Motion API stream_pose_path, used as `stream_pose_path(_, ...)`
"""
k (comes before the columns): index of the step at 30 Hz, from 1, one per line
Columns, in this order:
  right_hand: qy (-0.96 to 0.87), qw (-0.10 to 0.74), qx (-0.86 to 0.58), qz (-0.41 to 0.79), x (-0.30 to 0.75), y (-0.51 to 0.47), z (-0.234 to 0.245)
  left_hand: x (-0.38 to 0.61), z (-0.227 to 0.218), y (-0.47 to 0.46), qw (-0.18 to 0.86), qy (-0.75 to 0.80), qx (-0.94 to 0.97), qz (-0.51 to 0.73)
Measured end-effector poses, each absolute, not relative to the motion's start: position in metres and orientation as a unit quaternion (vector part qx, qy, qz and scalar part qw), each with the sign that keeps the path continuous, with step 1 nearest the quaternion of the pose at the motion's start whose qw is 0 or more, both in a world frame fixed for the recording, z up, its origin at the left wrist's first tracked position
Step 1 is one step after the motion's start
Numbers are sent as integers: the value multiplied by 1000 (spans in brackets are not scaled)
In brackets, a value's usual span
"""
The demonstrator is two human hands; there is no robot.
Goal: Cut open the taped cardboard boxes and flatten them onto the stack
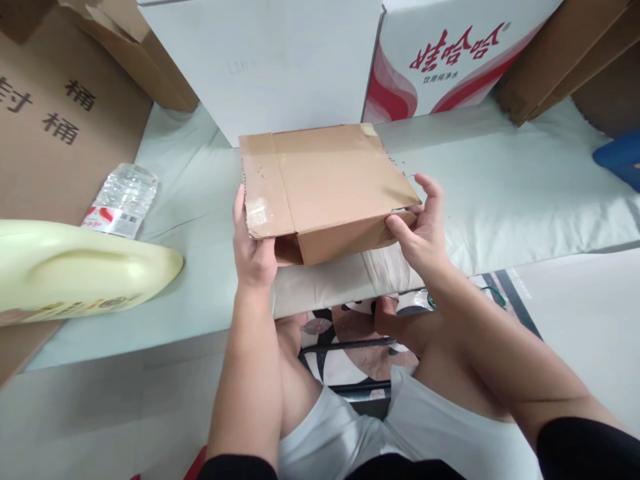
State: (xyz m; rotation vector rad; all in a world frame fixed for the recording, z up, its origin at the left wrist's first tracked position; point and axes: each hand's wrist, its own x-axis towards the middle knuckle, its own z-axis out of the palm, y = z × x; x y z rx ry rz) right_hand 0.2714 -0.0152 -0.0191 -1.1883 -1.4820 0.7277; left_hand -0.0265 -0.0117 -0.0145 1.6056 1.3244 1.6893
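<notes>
Though apart, left hand [253, 250] and right hand [423, 235] both tight on cardboard box [325, 179] (opposite ends).

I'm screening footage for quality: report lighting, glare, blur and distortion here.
Head view: soft, even light, faint shadow under the flat brown cardboard box. Head view: mild glare on its clear tape strip. Head view: left hand and right hand sharp; pale yellow plastic jug near the left edge soft and lens-stretched.
</notes>
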Motion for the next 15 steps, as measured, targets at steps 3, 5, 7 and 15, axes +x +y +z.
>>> stream_pose_path(3, -624, 528, -495, 294, 272, -14, -17, -22, -7, -16, 286, 487, 528, 634)
stream_pose_path(5, -613, 551, -479, 302, 274, -12, -17, -20, -3, -18, 324, 482, 503, 641)
stream_pose_path(7, -581, 586, -467, 316, 274, -9, -19, -21, -1, -18, 327, 479, 501, 642)
stream_pose_path(15, -466, 689, -439, 339, 274, -9, -2, -26, -4, -7, 330, 608, 457, 559)
